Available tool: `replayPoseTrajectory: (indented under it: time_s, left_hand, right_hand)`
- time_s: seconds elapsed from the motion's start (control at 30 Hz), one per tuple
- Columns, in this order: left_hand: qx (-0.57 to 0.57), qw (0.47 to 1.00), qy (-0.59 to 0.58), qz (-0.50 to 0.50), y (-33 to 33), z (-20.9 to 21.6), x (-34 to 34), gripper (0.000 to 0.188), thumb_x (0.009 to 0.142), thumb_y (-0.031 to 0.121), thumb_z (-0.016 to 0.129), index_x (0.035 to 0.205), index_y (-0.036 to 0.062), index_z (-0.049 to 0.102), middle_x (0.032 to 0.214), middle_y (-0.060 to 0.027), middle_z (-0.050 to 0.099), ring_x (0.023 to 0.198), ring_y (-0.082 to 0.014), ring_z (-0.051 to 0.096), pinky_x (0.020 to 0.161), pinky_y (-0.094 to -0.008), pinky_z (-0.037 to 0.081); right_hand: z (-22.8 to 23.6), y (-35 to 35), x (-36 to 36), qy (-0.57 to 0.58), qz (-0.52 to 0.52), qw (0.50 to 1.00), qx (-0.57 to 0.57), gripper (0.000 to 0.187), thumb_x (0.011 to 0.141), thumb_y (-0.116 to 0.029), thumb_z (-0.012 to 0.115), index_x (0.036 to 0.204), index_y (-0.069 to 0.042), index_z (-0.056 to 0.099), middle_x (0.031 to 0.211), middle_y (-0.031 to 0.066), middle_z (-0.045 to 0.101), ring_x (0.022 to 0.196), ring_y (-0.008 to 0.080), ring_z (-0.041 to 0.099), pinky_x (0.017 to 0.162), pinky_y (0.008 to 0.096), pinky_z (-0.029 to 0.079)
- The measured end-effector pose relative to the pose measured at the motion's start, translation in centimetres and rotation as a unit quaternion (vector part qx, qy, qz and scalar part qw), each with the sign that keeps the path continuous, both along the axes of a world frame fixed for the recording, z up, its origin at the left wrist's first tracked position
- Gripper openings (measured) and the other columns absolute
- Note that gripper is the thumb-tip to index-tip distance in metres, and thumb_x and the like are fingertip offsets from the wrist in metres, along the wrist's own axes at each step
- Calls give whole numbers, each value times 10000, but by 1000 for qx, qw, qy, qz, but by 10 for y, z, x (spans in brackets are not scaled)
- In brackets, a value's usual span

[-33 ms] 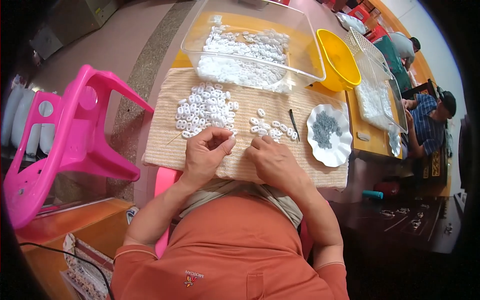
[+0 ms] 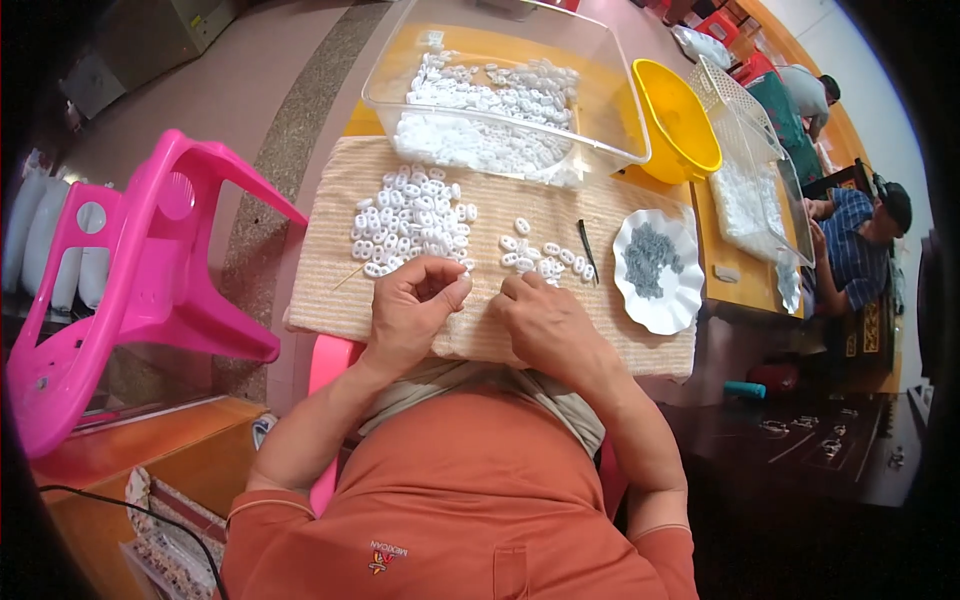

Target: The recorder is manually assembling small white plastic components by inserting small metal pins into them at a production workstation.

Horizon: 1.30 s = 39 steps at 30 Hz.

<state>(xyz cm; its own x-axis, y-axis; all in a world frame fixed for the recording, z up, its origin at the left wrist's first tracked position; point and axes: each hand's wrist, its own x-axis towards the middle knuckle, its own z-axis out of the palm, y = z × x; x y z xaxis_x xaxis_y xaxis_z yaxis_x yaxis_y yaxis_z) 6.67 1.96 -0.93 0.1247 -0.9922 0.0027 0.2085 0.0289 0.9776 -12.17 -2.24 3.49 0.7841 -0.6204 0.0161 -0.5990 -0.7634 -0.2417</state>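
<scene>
My left hand [image 2: 418,308] is closed in a pinch at the near edge of a large pile of white oval two-holed pieces [image 2: 415,215]. At its thumb and fingertip shows a small white piece [image 2: 467,265], mostly covered. To its right, my right hand [image 2: 552,318] rests with fingers curled down and pressed together; whatever they hold is hidden. Just beyond those fingers lies a smaller group of the same white pieces [image 2: 552,248]. A thin black tool [image 2: 587,250] lies right of this group. Farther right, a white scalloped dish [image 2: 655,316] holds many small grey parts.
A clear plastic bin [image 2: 610,148] of white pieces stands at the far side of the cloth-covered work surface [image 2: 330,190], beside a yellow basin [image 2: 712,160]. A thin wooden stick [image 2: 348,276] lies left. A pink stool [image 2: 130,290] stands left; a person [image 2: 855,245] sits right.
</scene>
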Motion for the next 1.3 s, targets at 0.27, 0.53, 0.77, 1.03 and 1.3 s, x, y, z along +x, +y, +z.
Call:
replayPoseTrajectory:
  time_s: [0.27, 0.53, 0.77, 1.03, 1.3]
  left_hand:
    - [10, 1000, -29, -3, 1, -5, -1, 119, 851, 32, 672, 960, 2, 634, 789, -12, 637, 683, -56, 592, 619, -208, 528]
    - [-10, 1000, -20, -13, 8, 2, -8, 116, 851, 17, 665, 961, -3, 634, 808, -29, 644, 701, -85, 612, 654, -230, 536]
    - [43, 989, 110, -85, 16, 6, -21, 134, 848, 2, 657, 981, -5, 642, 820, -54, 652, 725, -117, 636, 685, -245, 549]
    - [166, 951, 217, -142, 19, 9, -25, 189, 867, 18, 637, 1052, -14, 613, 891, -83, 662, 781, -138, 655, 724, -266, 566]
    - [173, 947, 225, -153, 22, 7, -28, 180, 869, -5, 621, 1048, -23, 610, 933, -103, 661, 818, -152, 657, 756, -275, 568]
  right_hand:
    - [7, 1, 2, 17, 20, 999, -30, 134, 748, -7, 545, 880, -17, 566, 869, 125, 553, 886, 291, 553, 781, 365, 476]
    - [-4, 12, -22, -281, -74, 955, 55, 188, 791, 43, 631, 968, -8, 591, 849, 140, 620, 757, 288, 628, 635, 350, 500]
    - [-17, 23, -41, -414, -250, 813, 324, 101, 864, 27, 621, 964, 37, 635, 873, 76, 667, 781, 127, 649, 687, 251, 541]
    - [-21, 30, -38, -484, -271, 704, 444, 102, 875, 3, 616, 957, 61, 634, 850, 105, 674, 750, 161, 671, 696, 288, 565]
    - [-25, 40, -29, -531, -262, 631, 501, 109, 865, 0, 632, 957, 58, 637, 873, 110, 671, 782, 169, 667, 724, 279, 553]
